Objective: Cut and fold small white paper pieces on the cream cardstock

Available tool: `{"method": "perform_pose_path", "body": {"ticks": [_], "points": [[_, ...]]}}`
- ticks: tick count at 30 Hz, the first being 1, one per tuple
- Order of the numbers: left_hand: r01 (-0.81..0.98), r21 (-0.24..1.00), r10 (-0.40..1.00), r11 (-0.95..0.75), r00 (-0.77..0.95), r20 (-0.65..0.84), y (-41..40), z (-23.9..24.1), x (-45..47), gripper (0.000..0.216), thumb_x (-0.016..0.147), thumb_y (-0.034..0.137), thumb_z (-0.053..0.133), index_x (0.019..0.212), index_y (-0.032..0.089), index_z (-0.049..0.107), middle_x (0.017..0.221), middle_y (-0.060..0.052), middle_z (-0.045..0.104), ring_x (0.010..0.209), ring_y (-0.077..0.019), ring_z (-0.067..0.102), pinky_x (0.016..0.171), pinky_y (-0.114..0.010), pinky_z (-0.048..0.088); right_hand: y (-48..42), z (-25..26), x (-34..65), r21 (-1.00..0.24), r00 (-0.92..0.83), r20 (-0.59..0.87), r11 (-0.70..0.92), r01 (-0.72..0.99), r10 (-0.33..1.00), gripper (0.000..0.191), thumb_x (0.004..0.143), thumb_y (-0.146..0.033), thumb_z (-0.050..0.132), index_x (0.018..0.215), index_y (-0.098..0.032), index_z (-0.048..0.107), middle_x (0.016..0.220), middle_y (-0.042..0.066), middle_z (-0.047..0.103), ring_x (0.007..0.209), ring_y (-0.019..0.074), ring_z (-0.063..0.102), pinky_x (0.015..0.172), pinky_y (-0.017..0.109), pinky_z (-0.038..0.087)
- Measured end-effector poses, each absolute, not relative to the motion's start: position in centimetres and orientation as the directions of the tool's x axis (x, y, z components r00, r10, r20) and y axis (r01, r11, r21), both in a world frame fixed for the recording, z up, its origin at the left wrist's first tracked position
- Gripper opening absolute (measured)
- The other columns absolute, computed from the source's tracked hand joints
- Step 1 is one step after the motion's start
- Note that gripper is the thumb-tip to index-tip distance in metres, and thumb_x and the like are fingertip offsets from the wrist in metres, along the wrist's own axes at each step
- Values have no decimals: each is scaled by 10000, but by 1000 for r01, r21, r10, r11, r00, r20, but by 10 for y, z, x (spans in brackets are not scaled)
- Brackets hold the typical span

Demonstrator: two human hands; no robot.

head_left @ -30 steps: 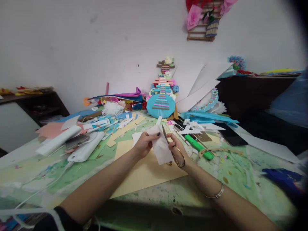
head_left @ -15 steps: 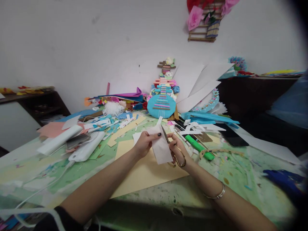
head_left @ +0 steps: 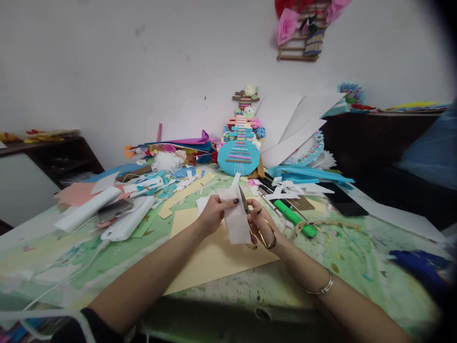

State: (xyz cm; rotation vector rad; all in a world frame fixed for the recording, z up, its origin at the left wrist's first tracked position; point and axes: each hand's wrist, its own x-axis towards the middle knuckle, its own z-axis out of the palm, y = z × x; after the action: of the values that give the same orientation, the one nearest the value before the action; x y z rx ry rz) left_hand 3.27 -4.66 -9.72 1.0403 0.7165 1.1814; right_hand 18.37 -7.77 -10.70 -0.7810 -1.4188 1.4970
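Observation:
My left hand [head_left: 213, 213] pinches the top of a white paper piece [head_left: 237, 220] and holds it up over a tan paper sheet [head_left: 210, 252] on the table. My right hand [head_left: 263, 221] grips gold-handled scissors [head_left: 257, 232], fingers through the loops. The blades point up and away along the paper's right edge. Both hands are close together above the middle of the table.
Paper scraps, white rolls [head_left: 107, 209] and a phone lie at the left. A green marker [head_left: 295, 218], pens and white strips lie right of my hands. A blue paper guitar model [head_left: 240, 152] leans on the wall. A dark phone [head_left: 343, 202] lies farther right.
The scissor handles have spread a little and the white paper has narrowed and dropped slightly between my hands. Both hands stay in about the same place.

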Motion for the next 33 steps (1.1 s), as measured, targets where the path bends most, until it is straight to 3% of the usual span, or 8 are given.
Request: {"method": "perform_pose_path", "body": {"ticks": [8, 19, 26, 29, 31, 33], "points": [[-311, 947, 934, 80, 356, 38, -52, -97, 35, 313, 568, 347, 805, 674, 81, 680, 641, -96, 693, 542, -189, 628, 593, -292, 459, -78, -108, 185, -974, -343, 162, 94, -208, 925, 691, 621, -792, 505, 980, -224, 342, 474, -106, 486, 264, 89, 430, 253, 180, 348], [-361, 927, 942, 102, 334, 26, -52, -96, 36, 304, 527, 304, 830, 687, 86, 690, 648, -72, 693, 543, -158, 606, 626, -283, 456, -77, -109, 186, -970, -315, 206, 152, -190, 926, 686, 595, -766, 561, 957, -227, 339, 354, -125, 455, 213, 67, 323, 233, 135, 230], [-374, 924, 965, 81, 261, 21, -42, -100, 33, 309, 526, 285, 824, 736, 98, 696, 703, -65, 700, 597, -154, 610, 618, -264, 462, -70, -111, 192, -947, -288, 296, 241, -213, 911, 544, 717, -668, 548, 969, -232, 341, 333, -135, 427, 210, 60, 278, 272, 137, 242], [-284, 956, 980, 72, 197, -16, -30, -97, 21, 336, 515, 292, 818, 768, 112, 690, 754, -60, 707, 631, -153, 624, 617, -251, 480, -62, -111, 201, -970, -142, 240, 229, -85, 960, 489, 741, -622, 543, 966, -240, 336, 347, -134, 434, 229, 81, 316, 290, 153, 258], [-86, 992, 981, 91, 178, -74, -19, -96, 7, 336, 533, 317, 791, 772, 109, 679, 742, -72, 703, 628, -174, 633, 579, -257, 481, -56, -109, 209, -979, -54, 155, 161, 122, 986, 472, 722, -575, 582, 958, -240, 350, 383, -115, 470, 257, 98, 356, 304, 170, 265], [222, 974, 993, 36, 103, -60, -5, -98, -9, 294, 578, 332, 742, 761, 115, 664, 729, -72, 696, 636, -190, 641, 548, -258, 481, -51, -106, 217, -902, 7, 112, 98, 421, 994, 415, 712, -491, 621, 949, -228, 404, 461, -73, 534, 325, 119, 439, 353, 193, 298]]}}
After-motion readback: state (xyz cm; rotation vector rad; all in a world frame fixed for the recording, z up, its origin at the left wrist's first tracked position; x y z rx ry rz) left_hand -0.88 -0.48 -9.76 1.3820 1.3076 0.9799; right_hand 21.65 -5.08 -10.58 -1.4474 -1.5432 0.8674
